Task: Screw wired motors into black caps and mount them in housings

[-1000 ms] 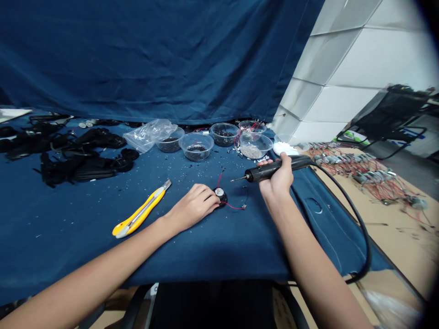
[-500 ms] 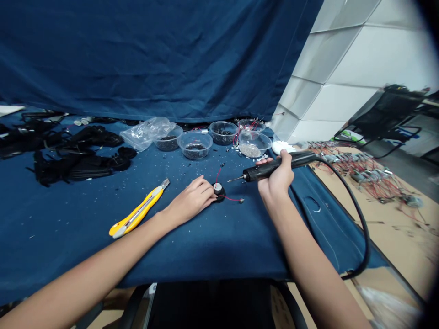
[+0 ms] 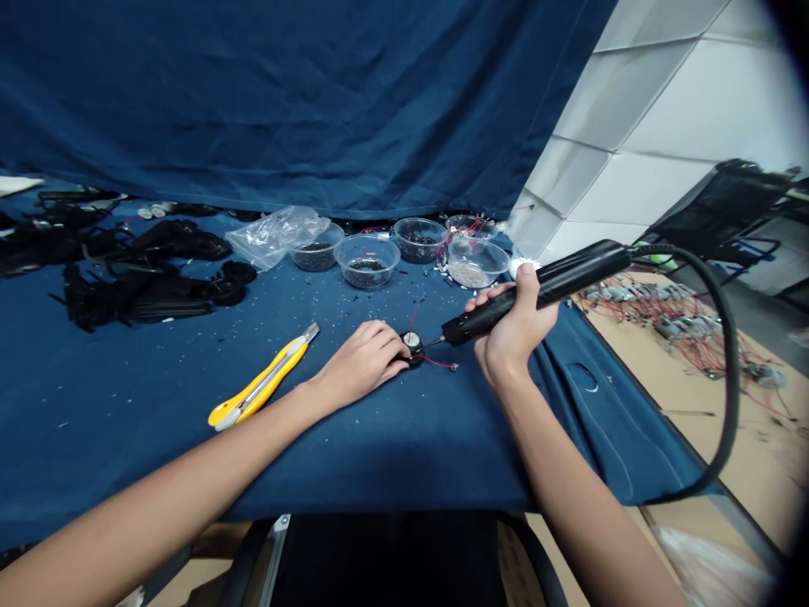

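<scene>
My left hand (image 3: 361, 361) rests on the blue cloth with its fingers curled onto a small round black part (image 3: 412, 346) that has thin red wires. My right hand (image 3: 515, 324) is wrapped round a black corded electric screwdriver (image 3: 543, 285), tilted down to the left. Its tip touches the right side of the round part. A thick black cable (image 3: 720, 371) loops from the tool's rear end down to the right.
A yellow utility knife (image 3: 262, 386) lies left of my left hand. Several clear plastic bowls (image 3: 366, 258) of small parts and a plastic bag (image 3: 271, 234) stand behind. Black parts (image 3: 132, 278) are piled at the far left. Wired motors (image 3: 670, 316) lie on the bench at the right.
My right hand has tipped the screwdriver down and moved its tip left onto the round part. The cable has swung up and outwards. My left hand stayed on the part.
</scene>
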`<move>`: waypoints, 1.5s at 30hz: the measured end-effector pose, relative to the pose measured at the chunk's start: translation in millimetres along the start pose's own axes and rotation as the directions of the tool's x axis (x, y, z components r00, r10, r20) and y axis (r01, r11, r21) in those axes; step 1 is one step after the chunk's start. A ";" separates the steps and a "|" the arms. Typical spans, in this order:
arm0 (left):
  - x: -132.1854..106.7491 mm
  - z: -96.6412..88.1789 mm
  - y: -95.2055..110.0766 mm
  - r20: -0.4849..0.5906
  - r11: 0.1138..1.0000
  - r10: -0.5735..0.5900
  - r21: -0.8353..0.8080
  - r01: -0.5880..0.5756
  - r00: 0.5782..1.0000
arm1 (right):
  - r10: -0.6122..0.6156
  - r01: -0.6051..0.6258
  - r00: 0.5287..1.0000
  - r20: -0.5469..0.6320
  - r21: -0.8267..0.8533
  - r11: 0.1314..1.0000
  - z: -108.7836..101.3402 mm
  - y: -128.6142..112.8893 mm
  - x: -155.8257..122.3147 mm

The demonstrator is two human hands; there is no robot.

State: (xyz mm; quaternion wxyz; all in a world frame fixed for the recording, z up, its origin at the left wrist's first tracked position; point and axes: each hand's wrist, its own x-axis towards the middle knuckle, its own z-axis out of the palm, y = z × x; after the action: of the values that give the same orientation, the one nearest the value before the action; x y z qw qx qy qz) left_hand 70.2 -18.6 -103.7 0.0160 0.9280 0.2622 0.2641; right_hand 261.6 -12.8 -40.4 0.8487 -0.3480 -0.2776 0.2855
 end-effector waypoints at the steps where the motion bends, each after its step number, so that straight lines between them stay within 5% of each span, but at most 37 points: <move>1: 0.2 -0.1 0.1 0.003 1.000 -0.002 0.007 0.002 1.000 | 0.003 -0.003 1.000 0.004 -0.003 1.000 1.4 0.0 -3.3; 31: 1.5 0.1 0.4 0.029 1.000 -0.011 0.018 0.010 1.000 | 0.002 0.008 0.992 0.125 -0.076 0.997 17.2 0.0 -31.9; 39: -0.6 4.9 -1.3 0.020 1.000 -0.010 0.026 0.010 1.000 | 0.160 -0.058 0.896 0.414 -0.249 0.967 33.2 -9.6 -46.2; 45: -0.8 7.8 -0.9 -0.007 1.000 -0.005 -0.015 0.005 1.000 | 0.354 -0.303 0.883 0.307 -0.203 0.931 37.6 -15.6 -45.8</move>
State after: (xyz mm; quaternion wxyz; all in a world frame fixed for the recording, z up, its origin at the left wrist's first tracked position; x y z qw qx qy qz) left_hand 73.0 -17.4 -111.0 0.0224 0.9263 0.2625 0.2694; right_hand 209.7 -36.9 -18.5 0.6990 -0.3981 -0.3766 0.4594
